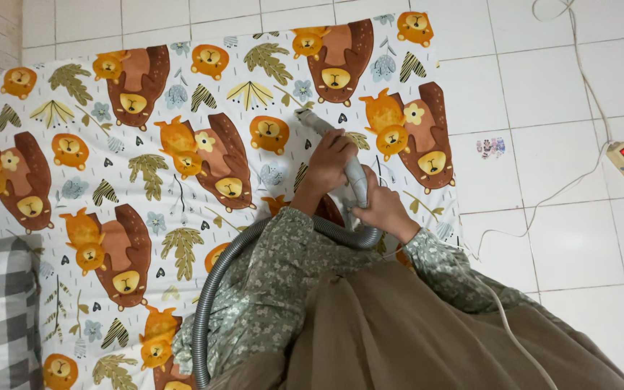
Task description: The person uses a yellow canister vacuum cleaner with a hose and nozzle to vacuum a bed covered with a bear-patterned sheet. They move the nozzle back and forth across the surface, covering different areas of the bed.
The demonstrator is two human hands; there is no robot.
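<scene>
Both hands grasp the grey vacuum wand (341, 155), left hand (328, 165) clenched ahead of right hand (380, 209), its nozzle tip (303, 115) touching the bear-print mattress cover (146, 173); good practice: keep the tip flat, stroke slowly, leave the ribbed hose (218, 289) slack.

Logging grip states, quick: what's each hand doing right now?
Left hand: closed around the grey vacuum wand.
Right hand: closed on the same wand, lower down by the hose.

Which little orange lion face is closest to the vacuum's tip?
The lion face just left of the vacuum nozzle, almost beside its tip; the other faces lie farther off on the sheet.
</scene>
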